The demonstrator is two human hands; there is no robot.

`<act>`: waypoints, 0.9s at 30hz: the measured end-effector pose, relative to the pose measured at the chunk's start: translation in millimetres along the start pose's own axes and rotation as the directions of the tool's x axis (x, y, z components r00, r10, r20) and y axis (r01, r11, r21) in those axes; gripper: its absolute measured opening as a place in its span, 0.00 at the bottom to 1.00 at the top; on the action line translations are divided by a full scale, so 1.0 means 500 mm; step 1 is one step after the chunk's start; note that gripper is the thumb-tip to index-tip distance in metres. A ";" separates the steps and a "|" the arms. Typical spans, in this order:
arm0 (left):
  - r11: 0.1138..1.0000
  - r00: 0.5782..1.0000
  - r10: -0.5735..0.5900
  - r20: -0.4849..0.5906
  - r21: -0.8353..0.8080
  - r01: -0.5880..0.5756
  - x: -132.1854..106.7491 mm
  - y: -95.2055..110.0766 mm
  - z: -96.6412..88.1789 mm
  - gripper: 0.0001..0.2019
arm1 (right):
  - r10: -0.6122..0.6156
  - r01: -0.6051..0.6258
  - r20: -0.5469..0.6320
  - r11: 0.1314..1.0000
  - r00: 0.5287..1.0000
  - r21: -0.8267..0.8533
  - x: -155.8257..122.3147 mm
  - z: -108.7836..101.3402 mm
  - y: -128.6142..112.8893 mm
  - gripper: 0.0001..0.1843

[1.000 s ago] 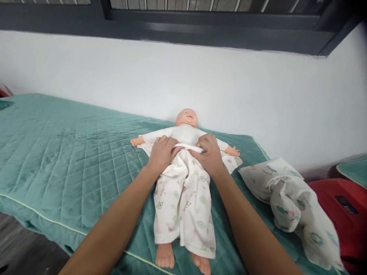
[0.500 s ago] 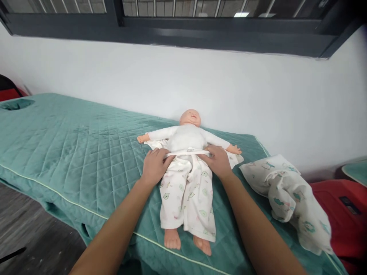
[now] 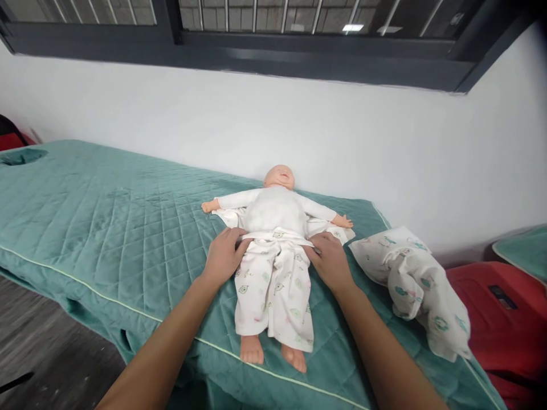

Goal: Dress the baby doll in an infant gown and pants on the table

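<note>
A baby doll [image 3: 276, 208] lies on its back on a green quilted bed, arms spread wide and feet toward me. Its torso and upper arms are white cloth. White patterned baby trousers [image 3: 273, 290] cover its legs, with both feet showing below the cuffs. My left hand [image 3: 225, 253] pinches the waistband at its left end, thumb inside and fingers outside. At the other end, my right hand [image 3: 329, 256] grips the waistband the same way. The band is stretched across the doll's lower belly. Under the arms lies a spread piece of white patterned cloth [image 3: 342, 232].
A crumpled white patterned cloth [image 3: 421, 290] lies on the bed at right. Beside the bed there stands a red case [image 3: 499, 319]. The quilted bed cover [image 3: 128, 228] stretches left toward a face hole [image 3: 21, 156]. A white wall and barred window [image 3: 277, 51] rise behind.
The view has shifted slightly. Both hands remain on the waistband, which now lies flatter and closer against the doll's belly, its patterned front more visible.
</note>
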State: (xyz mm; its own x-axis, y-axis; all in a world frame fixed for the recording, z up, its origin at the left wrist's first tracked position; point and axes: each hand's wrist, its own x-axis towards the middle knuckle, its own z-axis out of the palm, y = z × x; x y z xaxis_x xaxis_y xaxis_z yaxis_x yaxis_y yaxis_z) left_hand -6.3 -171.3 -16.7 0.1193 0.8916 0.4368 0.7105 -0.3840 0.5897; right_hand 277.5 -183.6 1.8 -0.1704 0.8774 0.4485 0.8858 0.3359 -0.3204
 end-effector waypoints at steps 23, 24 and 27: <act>0.929 0.992 0.008 -0.128 -0.365 -0.054 0.138 0.028 0.080 0.08 | 0.246 -0.218 -0.002 0.860 0.969 0.462 0.020 0.032 -0.018 0.20; 0.931 0.993 0.000 -0.120 -0.361 -0.043 0.138 0.029 0.081 0.09 | 0.236 -0.203 -0.010 0.859 0.972 0.469 0.021 0.033 -0.016 0.19; 0.940 0.995 -0.001 -0.101 -0.340 -0.034 0.121 0.032 0.074 0.09 | 0.208 -0.183 0.003 0.853 0.978 0.489 0.019 0.036 -0.010 0.16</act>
State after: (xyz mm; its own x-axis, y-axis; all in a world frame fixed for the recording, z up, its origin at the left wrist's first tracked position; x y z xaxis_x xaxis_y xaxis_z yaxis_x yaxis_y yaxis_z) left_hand 37.8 -114.7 -5.9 0.0485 0.8631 0.5027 0.4274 -0.4728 0.7706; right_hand 263.6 -171.0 -7.2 0.0158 0.9290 0.3697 0.5756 0.2939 -0.7631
